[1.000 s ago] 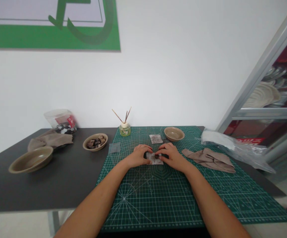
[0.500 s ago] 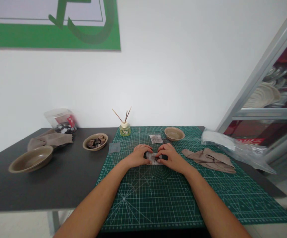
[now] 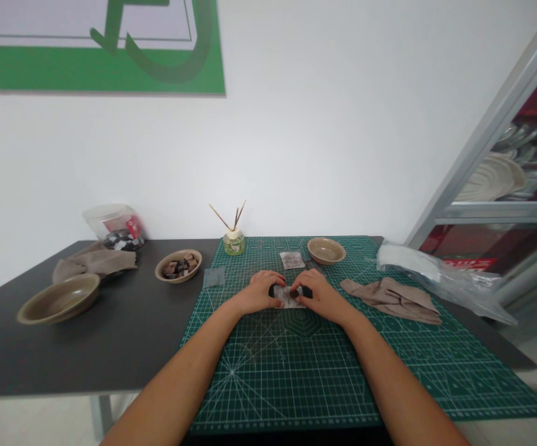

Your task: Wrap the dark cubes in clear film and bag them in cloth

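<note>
Both hands work over a small whitish square sheet (image 3: 287, 300) with dark smudges, lying on the green cutting mat (image 3: 291, 378). My left hand (image 3: 262, 292) grips the sheet's left side, thumb in front and fingers behind, around something dark. On the other side, my right hand (image 3: 320, 296) pinches a small dark piece (image 3: 295, 293) above the sheet, its thumb low and fingers curled. The fingers partly hide the dark pieces, so their exact shape cannot be made out. Behind the hands lies another smudged whitish square (image 3: 292, 260).
A tan bowl (image 3: 326, 251) and a reed diffuser (image 3: 234, 241) stand at the back. To the left are a bowl of small brown blocks (image 3: 178, 266), another tan bowl (image 3: 59, 299) and a clear tub (image 3: 113, 224). A brown cloth (image 3: 391, 300) and plastic bag (image 3: 440, 272) lie right.
The fingers of my right hand have shifted slightly, and the dark piece at their tips sits a little higher. My left hand has stayed in place.
</note>
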Motion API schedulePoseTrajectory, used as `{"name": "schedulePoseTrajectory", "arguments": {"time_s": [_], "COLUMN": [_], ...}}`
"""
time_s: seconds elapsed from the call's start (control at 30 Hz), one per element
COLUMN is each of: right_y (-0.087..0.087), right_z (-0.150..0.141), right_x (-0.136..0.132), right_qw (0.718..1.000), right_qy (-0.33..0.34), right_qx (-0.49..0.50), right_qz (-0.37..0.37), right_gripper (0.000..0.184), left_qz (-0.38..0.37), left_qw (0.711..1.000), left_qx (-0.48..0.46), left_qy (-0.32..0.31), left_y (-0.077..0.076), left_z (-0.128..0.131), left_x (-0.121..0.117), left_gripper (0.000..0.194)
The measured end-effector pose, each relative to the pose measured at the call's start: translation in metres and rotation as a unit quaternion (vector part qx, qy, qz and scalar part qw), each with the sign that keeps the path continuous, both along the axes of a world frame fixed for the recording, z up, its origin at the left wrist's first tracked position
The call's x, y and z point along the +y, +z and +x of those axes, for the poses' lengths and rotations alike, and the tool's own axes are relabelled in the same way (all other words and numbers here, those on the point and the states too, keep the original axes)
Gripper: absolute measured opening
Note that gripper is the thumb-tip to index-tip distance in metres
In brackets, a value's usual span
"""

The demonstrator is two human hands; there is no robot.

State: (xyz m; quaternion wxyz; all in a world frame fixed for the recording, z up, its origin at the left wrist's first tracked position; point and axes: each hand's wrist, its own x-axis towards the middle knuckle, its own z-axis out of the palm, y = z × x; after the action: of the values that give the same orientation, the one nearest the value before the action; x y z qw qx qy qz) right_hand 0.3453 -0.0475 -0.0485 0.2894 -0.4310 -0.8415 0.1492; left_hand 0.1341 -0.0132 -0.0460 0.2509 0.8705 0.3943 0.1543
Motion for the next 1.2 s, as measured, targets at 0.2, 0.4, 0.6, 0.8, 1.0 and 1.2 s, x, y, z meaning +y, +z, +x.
{"name": "schedulePoseTrajectory", "arguments": {"time_s": [0.2,0.4,0.6,0.8,1.0,1.2], "right_y": [0.003,0.000,0.001,0.000,0.000,-0.001], "right_z": [-0.003,-0.005,0.000,-0.010,0.000,-0.010], "right_x": [0.000,0.002,0.002,0.004,0.003,0.005], "right_qw": [1.000,1.000,1.000,1.000,1.000,0.999], "right_qy": [0.000,0.006,-0.017,0.015,-0.009,0.021], "right_qx": [0.012,0.009,-0.002,-0.020,-0.012,-0.022], "right_qz": [-0.003,-0.020,-0.015,0.013,0.017,0.024], "right_gripper": [0.013,0.011,0.010,0.010,0.010,0.011], "left_qz": [0.004,0.007,-0.001,-0.005,-0.006,-0.001], "left_qw": [1.000,1.000,1.000,1.000,1.000,1.000], "left_qx": [-0.002,-0.004,-0.002,-0.001,-0.001,-0.001], "left_qy": [-0.002,-0.002,0.001,0.006,0.002,0.003], "left_y": [0.000,0.000,0.002,0.002,0.002,0.001], "left_z": [0.000,0.000,0.000,0.001,0.001,0.001], "left_x": [0.000,0.000,-0.001,-0.001,-0.001,-0.001], "left_gripper": [0.039,0.039,0.039,0.040,0.040,0.039]}}
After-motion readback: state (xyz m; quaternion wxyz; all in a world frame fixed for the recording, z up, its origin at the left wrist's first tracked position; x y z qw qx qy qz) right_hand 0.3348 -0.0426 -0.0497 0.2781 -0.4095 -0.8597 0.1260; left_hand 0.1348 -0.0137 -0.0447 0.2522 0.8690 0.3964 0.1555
